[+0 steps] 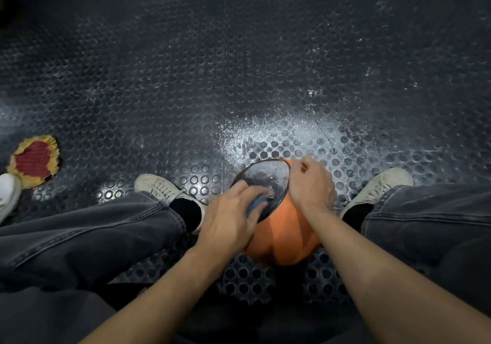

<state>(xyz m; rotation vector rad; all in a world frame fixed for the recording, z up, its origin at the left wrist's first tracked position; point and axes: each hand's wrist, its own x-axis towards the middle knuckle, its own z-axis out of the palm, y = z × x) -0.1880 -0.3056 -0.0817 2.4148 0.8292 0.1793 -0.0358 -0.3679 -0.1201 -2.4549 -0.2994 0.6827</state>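
A round dark disc (pixel 265 177), dusty and shiny, rests tilted against an orange rounded object (pixel 284 237) on the floor between my feet. My left hand (pixel 231 218) grips a small blue pad (pixel 256 205) and presses it on the disc's lower left part. My right hand (pixel 312 184) has its fingers curled over the disc's right edge, holding it. White dust lies on the floor just beyond the disc.
The floor is a black rubber mat with round studs (pixel 186 91). My two pale shoes (pixel 159 186) (pixel 382 184) flank the orange object. A red and yellow crumpled cloth (pixel 34 160) lies at the far left beside another white shoe (pixel 8 192).
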